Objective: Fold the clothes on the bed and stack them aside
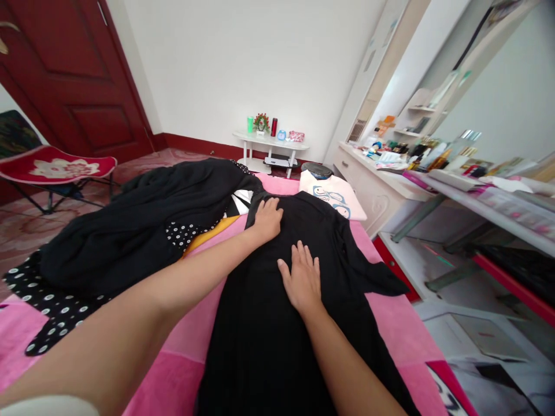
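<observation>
1. head view shows a black dress point(269, 323) spread flat on a pink bed cover point(186, 346), running from the near edge toward the far end of the bed.
2. the left hand point(267, 219) lies flat on the upper part of the dress, near its collar, fingers together and holding nothing.
3. the right hand point(302, 280) presses palm down on the middle of the dress, fingers a little spread, gripping nothing.
4. a heap of black clothes point(143, 214) lies to the left of the dress, with a polka dot cloth point(52, 312) under it.
5. a white printed shirt point(333, 196) lies past the dress at the far end of the bed.
6. a small white table point(271, 144) stands by the far wall.
</observation>
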A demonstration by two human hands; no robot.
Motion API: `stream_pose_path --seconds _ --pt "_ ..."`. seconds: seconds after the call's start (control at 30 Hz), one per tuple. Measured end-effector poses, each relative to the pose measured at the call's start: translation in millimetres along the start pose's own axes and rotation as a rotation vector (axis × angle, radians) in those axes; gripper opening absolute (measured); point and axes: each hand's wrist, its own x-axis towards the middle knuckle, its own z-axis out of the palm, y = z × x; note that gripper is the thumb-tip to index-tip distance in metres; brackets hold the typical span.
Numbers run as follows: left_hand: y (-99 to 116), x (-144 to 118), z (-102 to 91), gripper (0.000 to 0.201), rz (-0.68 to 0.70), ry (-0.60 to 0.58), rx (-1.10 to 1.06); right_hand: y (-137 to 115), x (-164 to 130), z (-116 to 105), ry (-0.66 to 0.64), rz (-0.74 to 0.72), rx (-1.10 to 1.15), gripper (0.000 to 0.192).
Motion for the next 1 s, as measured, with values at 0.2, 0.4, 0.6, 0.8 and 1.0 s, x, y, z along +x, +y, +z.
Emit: stream_pose_path --seconds 0.2,0.4,0.6,0.8,1.0 --pt "13.2 -84.2 -1.9 0.051 0.087 -0.219 -0.065 -0.6 -2.7 -0.2 0.026 -0.006 0.011 0.055" --pt "20.5 -132.0 -10.7 0.055 0.049 -0.253 -0.042 -0.1 -8.4 -1.8 0.066 -0.031 0.031 0.05" --pt "26.4 -146.2 -3.9 0.053 0.014 -0.107 -0.017 0.3 -11.0 -1.1 0.065 -0.021 0.027 0.049" --pt "25.4 -147.0 -1.4 0.054 0.029 -0.076 -0.019 -1.1 -20.3 -8.1 0.031 -0.069 -0.012 0.05" --pt "26.0 -146.5 0.8 0.053 0.021 -0.05 -0.037 55.5 -19.8 -60.1 -0.105 -0.206 0.172 0.038"
